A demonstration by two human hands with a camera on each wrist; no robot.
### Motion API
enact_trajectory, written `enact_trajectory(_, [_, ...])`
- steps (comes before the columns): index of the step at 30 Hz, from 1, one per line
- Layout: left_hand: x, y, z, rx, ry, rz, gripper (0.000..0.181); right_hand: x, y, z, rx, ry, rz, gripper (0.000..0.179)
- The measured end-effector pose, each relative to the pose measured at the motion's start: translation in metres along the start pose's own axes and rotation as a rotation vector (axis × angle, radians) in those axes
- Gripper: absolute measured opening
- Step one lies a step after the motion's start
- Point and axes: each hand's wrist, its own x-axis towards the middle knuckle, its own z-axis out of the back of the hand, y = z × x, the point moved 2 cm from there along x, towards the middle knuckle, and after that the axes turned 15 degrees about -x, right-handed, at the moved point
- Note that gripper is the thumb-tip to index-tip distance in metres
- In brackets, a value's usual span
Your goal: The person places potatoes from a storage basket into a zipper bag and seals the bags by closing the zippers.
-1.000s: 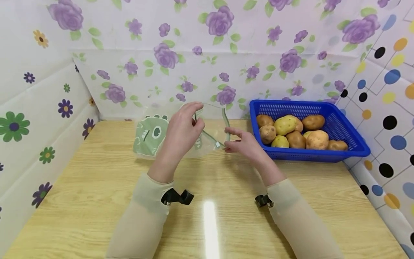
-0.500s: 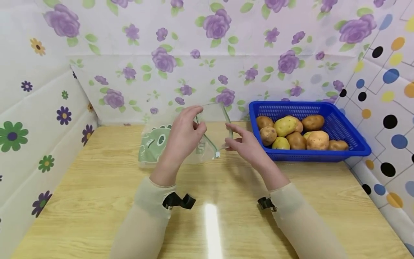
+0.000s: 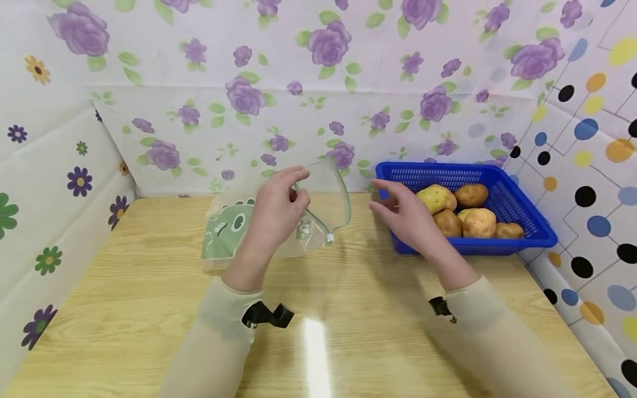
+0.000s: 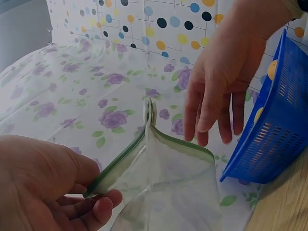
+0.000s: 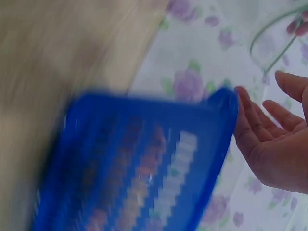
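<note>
A clear zip bag [image 3: 226, 229] with a green cartoon print stands partly propped on the table, its green-edged mouth gaping to the right. My left hand [image 3: 278, 207] pinches one edge of that mouth between thumb and fingers, as the left wrist view also shows on the green zip strip [image 4: 115, 166]. A white slider [image 3: 329, 237] sits at the strip's lower corner. My right hand [image 3: 410, 215] holds nothing, fingers loosely extended, apart from the bag and over the near left side of the blue basket [image 3: 537, 235]. Several potatoes [image 3: 479, 223] lie in the basket; my right hand hides some.
The wooden table [image 3: 199, 331] stretches in front of both arms. Behind it hangs a flowered cloth [image 3: 298, 121]; a dotted sheet [image 3: 597, 193] borders the right side and another flowered sheet [image 3: 50, 221] the left.
My right hand has let go of the bag's mouth and moved right to the basket. My left hand keeps its pinch, and the mouth stays open.
</note>
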Motion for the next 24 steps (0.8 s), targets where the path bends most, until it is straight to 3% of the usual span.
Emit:
enact_trajectory(6, [-0.001,0.0,0.0,0.005,-0.01,-0.011,0.046,0.003,-0.033,0.024,-0.211,0.083,-0.008,0.066])
enact_trajectory(12, [0.0,0.001,0.002,-0.002,-0.025,-0.029,0.051,0.005,-0.06,0.028,-0.39,0.13,0.008,0.07])
enact_trajectory(24, [0.0,0.002,-0.003,0.003,-0.045,-0.026,0.047,0.013,-0.08,0.016,-0.482,0.2,0.0,0.077])
